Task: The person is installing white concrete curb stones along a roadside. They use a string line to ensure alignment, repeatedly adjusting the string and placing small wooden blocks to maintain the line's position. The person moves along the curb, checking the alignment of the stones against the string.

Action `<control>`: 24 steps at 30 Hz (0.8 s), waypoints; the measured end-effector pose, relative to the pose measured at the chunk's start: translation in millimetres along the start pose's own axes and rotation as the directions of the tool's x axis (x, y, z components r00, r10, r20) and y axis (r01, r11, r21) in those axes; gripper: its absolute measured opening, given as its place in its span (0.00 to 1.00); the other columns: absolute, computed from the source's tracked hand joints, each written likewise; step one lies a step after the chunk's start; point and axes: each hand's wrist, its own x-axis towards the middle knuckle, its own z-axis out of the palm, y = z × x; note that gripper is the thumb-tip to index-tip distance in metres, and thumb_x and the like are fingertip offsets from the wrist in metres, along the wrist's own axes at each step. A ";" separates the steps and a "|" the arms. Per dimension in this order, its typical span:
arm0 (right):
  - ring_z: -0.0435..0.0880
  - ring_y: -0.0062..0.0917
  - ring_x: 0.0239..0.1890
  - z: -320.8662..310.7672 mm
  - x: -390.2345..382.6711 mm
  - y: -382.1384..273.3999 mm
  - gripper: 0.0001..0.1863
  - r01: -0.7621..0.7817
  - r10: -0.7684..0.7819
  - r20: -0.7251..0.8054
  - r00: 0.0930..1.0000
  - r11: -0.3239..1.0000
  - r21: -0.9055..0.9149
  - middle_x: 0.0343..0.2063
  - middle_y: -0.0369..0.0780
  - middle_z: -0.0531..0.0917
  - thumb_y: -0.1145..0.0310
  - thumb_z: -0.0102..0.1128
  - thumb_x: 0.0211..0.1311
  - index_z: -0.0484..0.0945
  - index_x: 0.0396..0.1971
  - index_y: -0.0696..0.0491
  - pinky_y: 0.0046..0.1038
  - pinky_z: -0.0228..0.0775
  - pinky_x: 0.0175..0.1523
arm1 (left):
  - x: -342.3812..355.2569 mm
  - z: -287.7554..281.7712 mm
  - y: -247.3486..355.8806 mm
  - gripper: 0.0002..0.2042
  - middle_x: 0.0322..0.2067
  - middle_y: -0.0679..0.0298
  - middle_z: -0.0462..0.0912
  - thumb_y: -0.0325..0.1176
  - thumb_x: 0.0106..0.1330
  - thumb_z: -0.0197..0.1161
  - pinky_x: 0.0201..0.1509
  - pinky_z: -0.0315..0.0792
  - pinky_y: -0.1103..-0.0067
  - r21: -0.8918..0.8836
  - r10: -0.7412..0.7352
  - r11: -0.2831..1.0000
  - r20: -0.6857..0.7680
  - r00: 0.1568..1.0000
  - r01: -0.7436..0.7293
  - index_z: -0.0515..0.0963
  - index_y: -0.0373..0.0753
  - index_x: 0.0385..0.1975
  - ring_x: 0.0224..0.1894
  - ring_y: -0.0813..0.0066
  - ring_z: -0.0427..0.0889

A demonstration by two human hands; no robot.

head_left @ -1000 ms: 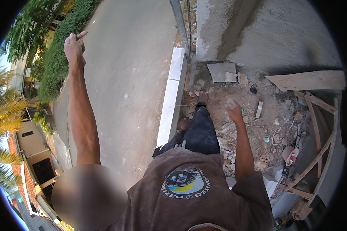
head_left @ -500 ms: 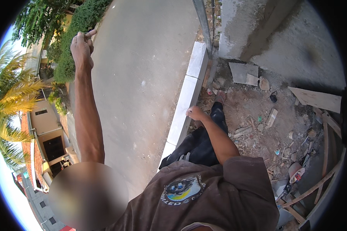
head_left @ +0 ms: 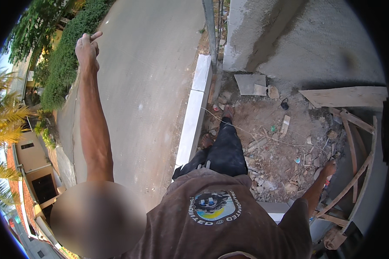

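My left hand point(head_left: 87, 52) is raised far out at the upper left, over the road's edge by the hedge. Its fingers are bunched, with one finger or the thumb sticking out sideways; anything held there is too small to see. Low on the right, my right hand point(head_left: 328, 168) is closed, above a pale cap point(head_left: 319, 173). A thin pale string point(head_left: 263, 134) runs from beside the low white block wall point(head_left: 190, 125) across the rubble to this hand, which seems to grip it. A blurred patch covers part of my left upper arm.
Rubble and broken pieces point(head_left: 263, 142) cover the ground around my feet. A wooden frame point(head_left: 354, 172) and a board point(head_left: 345, 96) lean at the right. A metal post point(head_left: 209, 34) rises beyond the wall, beside a grey plastered surface point(head_left: 315, 39). The road point(head_left: 147, 77) lies left.
My right hand has moved from the white block wall far to the right, over the rubble. The string now shows stretched across. My left arm stays raised; the view has shifted slightly.
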 end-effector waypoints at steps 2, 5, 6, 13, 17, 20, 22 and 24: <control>0.86 0.52 0.39 -24.6 -7.4 46.7 0.20 -0.641 0.664 0.016 0.748 0.716 0.278 0.38 0.55 0.85 0.54 0.54 0.60 0.86 0.35 0.56 0.49 0.79 0.45 | -13.4 10.5 43.9 0.12 0.40 0.48 0.85 0.36 0.78 0.42 0.15 0.51 0.86 0.057 0.062 0.996 -0.015 0.998 -0.061 0.66 0.34 0.37 0.13 0.89 0.54; 0.85 0.52 0.41 -88.7 33.2 130.7 0.23 0.126 -0.116 0.047 0.992 0.907 -0.402 0.39 0.56 0.85 0.52 0.59 0.56 0.84 0.36 0.59 0.50 0.78 0.49 | -9.3 -21.6 0.2 0.12 0.34 0.55 0.84 0.38 0.78 0.44 0.16 0.51 0.86 -0.026 -0.006 1.000 -0.030 1.000 0.005 0.68 0.35 0.36 0.13 0.89 0.54; 0.85 0.52 0.42 -91.0 22.9 133.8 0.23 -0.071 0.074 0.010 0.997 0.978 -0.197 0.39 0.56 0.85 0.52 0.59 0.55 0.84 0.38 0.59 0.50 0.77 0.50 | -9.0 -12.2 4.4 0.13 0.32 0.58 0.84 0.38 0.78 0.45 0.16 0.51 0.86 -0.028 -0.003 1.000 -0.005 1.000 0.003 0.69 0.36 0.36 0.13 0.89 0.54; 0.85 0.33 0.36 -50.6 -125.6 -141.6 0.16 0.249 -0.438 0.174 0.882 0.746 0.617 0.36 0.48 0.85 0.71 0.60 0.61 0.80 0.48 0.61 0.32 0.75 0.43 | -51.4 38.6 59.4 0.14 0.21 0.77 0.68 0.45 0.75 0.54 0.23 0.53 0.87 0.238 -0.046 0.969 0.409 0.911 -0.058 0.73 0.43 0.31 0.20 0.91 0.58; 0.79 0.17 0.36 -148.3 -234.1 -364.9 0.14 0.055 -0.700 0.245 0.671 0.376 0.925 0.36 0.37 0.83 0.72 0.56 0.68 0.78 0.49 0.62 0.19 0.71 0.43 | -74.2 97.3 42.9 0.16 0.23 0.74 0.68 0.47 0.73 0.58 0.29 0.58 0.82 0.260 -0.002 0.950 0.558 0.830 -0.172 0.75 0.40 0.30 0.26 0.85 0.62; 0.82 0.21 0.41 -179.0 -281.6 -472.0 0.15 0.007 -0.851 0.120 0.511 0.143 0.990 0.41 0.41 0.86 0.72 0.51 0.70 0.78 0.51 0.62 0.24 0.73 0.48 | -96.0 150.5 12.9 0.17 0.22 0.77 0.66 0.49 0.72 0.59 0.26 0.56 0.82 0.250 -0.040 0.954 0.653 0.756 -0.165 0.72 0.44 0.27 0.24 0.85 0.59; 0.84 0.26 0.44 -176.4 -322.0 -536.6 0.15 -0.187 -0.882 0.161 0.443 0.085 0.979 0.43 0.44 0.86 0.73 0.49 0.69 0.78 0.51 0.62 0.27 0.73 0.52 | -106.3 154.3 -5.3 0.17 0.22 0.76 0.67 0.48 0.72 0.60 0.27 0.57 0.80 0.240 -0.082 0.965 0.654 0.752 -0.104 0.73 0.43 0.26 0.24 0.84 0.60; 0.82 0.33 0.52 -140.7 -347.5 -582.9 0.19 -0.104 -0.911 0.117 0.396 0.082 0.991 0.49 0.48 0.84 0.74 0.49 0.68 0.74 0.56 0.63 0.31 0.70 0.59 | -114.1 158.4 -22.2 0.17 0.21 0.75 0.67 0.47 0.71 0.61 0.27 0.58 0.79 0.242 -0.111 0.968 0.647 0.755 -0.066 0.73 0.41 0.26 0.24 0.83 0.61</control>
